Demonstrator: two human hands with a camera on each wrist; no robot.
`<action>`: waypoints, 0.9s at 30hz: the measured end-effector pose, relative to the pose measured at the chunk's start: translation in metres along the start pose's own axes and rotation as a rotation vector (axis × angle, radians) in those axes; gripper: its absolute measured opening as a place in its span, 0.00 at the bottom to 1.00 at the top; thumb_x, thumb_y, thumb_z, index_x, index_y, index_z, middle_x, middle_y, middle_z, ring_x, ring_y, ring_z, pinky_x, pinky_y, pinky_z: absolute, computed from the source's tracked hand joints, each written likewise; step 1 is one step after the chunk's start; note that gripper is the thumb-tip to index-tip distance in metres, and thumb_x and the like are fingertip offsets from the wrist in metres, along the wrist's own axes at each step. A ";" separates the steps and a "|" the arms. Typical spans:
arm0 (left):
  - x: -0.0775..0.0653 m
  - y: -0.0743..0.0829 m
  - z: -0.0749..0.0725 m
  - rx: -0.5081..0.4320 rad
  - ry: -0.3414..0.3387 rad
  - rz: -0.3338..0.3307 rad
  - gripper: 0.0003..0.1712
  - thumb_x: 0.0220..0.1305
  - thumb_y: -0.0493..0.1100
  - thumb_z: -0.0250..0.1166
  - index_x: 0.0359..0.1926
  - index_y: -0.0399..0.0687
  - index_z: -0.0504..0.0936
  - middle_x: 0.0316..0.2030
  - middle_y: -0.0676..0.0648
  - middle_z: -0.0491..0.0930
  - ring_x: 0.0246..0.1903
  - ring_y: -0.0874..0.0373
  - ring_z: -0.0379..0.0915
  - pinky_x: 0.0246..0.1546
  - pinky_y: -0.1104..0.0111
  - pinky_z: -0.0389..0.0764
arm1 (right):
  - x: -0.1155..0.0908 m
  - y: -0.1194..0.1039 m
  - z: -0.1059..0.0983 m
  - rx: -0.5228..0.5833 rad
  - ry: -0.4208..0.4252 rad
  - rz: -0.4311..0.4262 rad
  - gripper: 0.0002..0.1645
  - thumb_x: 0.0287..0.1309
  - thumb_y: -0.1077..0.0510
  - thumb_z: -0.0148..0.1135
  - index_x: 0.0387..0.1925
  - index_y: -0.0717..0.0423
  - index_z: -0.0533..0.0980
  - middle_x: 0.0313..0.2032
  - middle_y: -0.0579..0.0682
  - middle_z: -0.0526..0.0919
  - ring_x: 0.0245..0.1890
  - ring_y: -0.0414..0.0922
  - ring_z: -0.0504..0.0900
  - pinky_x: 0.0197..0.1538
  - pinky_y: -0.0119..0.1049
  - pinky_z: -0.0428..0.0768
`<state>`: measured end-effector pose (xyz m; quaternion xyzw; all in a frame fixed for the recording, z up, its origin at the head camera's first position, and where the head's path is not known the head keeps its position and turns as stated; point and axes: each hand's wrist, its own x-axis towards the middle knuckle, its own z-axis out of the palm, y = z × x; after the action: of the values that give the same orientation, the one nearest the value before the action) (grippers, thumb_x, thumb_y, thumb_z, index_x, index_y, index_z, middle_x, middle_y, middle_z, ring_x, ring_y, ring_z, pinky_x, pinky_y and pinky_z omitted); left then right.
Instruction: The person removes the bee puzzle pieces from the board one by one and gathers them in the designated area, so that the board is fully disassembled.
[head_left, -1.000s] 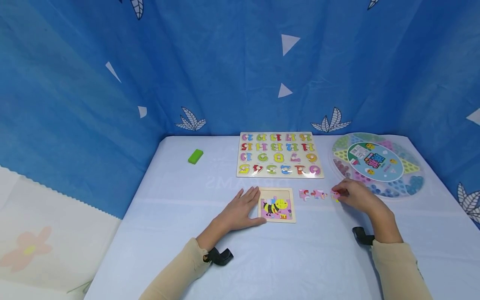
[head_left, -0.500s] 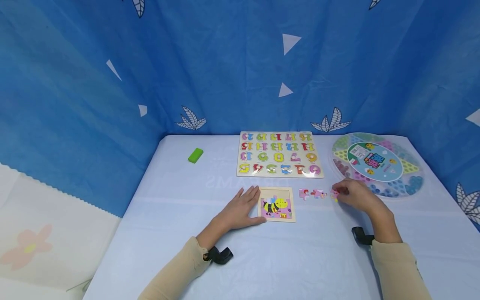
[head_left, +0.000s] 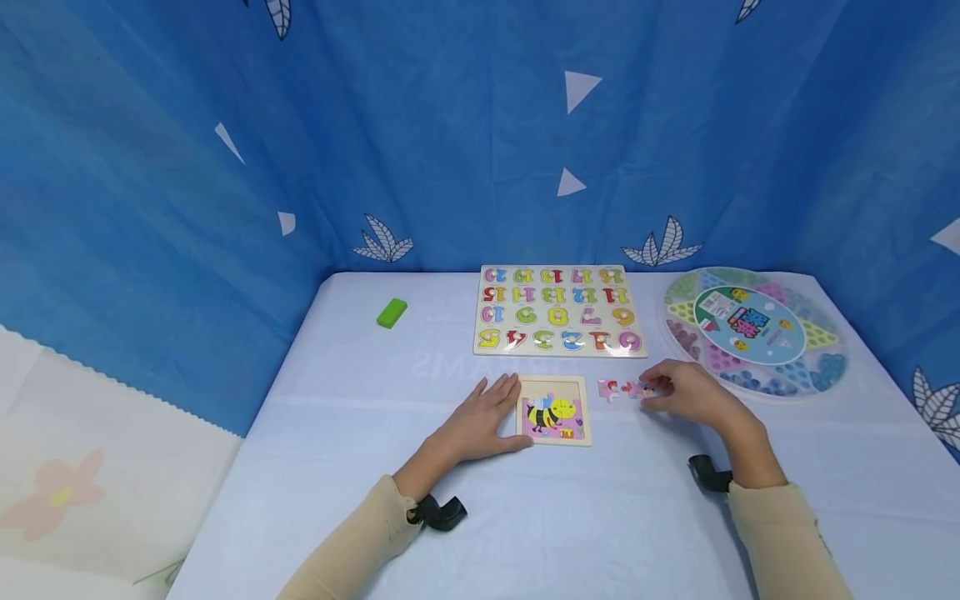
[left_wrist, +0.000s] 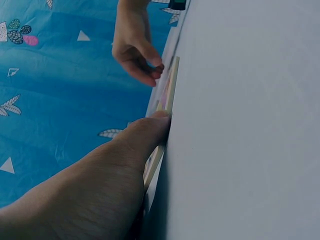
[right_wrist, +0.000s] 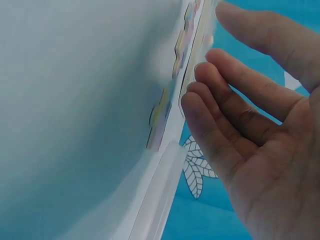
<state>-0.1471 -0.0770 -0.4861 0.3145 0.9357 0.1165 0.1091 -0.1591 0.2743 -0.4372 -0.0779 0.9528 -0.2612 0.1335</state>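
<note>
A small wooden puzzle board with a bee picture lies at the table's middle. My left hand rests along its left edge, fingers straight and thumb at the near corner; in the left wrist view the thumb touches the board's rim. To the board's right, pink puzzle pieces lie in a row. My right hand hovers at the middle piece, thumb and fingers apart. Nothing shows between them in the right wrist view, where a loose puzzle piece lies below the hand.
Behind the bee puzzle lies a number puzzle board. A round clear case of beads sits at the back right. A green block is at the back left. Blue curtain hangs behind the white table.
My right hand has shifted left from the rightmost puzzle piece to the middle one, and its fingers have spread apart. My left hand stays on the bee puzzle board.
</note>
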 end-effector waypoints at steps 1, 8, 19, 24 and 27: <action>0.000 0.000 0.000 -0.003 -0.001 -0.001 0.55 0.63 0.75 0.50 0.77 0.45 0.47 0.78 0.49 0.43 0.78 0.56 0.36 0.78 0.56 0.41 | 0.000 -0.001 0.001 0.002 -0.004 -0.004 0.26 0.50 0.56 0.74 0.50 0.63 0.80 0.40 0.54 0.82 0.38 0.46 0.75 0.43 0.39 0.81; -0.001 0.001 0.000 -0.001 -0.005 -0.008 0.55 0.63 0.74 0.50 0.77 0.46 0.48 0.78 0.49 0.43 0.78 0.57 0.36 0.78 0.56 0.42 | 0.004 -0.011 0.010 0.008 -0.014 -0.052 0.25 0.48 0.55 0.75 0.48 0.60 0.81 0.38 0.51 0.82 0.37 0.45 0.75 0.43 0.37 0.82; -0.002 0.001 0.001 0.002 0.006 -0.004 0.55 0.62 0.75 0.51 0.77 0.45 0.48 0.78 0.48 0.44 0.78 0.56 0.37 0.78 0.55 0.43 | 0.011 -0.034 0.022 0.015 -0.025 -0.142 0.24 0.49 0.54 0.75 0.48 0.59 0.81 0.40 0.49 0.84 0.38 0.44 0.77 0.46 0.40 0.83; -0.002 0.002 0.001 0.002 0.000 -0.010 0.55 0.62 0.75 0.51 0.77 0.45 0.47 0.78 0.49 0.43 0.78 0.56 0.36 0.78 0.56 0.42 | 0.013 -0.046 0.025 0.012 -0.030 -0.152 0.27 0.49 0.52 0.75 0.50 0.59 0.80 0.42 0.50 0.84 0.39 0.44 0.77 0.48 0.43 0.83; -0.001 0.002 0.000 0.006 -0.003 -0.013 0.55 0.62 0.74 0.51 0.77 0.46 0.46 0.78 0.49 0.43 0.78 0.56 0.36 0.78 0.56 0.42 | 0.015 -0.053 0.028 0.020 -0.025 -0.180 0.28 0.48 0.52 0.76 0.50 0.59 0.80 0.41 0.50 0.83 0.39 0.44 0.76 0.47 0.42 0.83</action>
<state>-0.1448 -0.0761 -0.4855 0.3091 0.9378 0.1127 0.1106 -0.1606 0.2125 -0.4360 -0.1650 0.9376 -0.2808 0.1220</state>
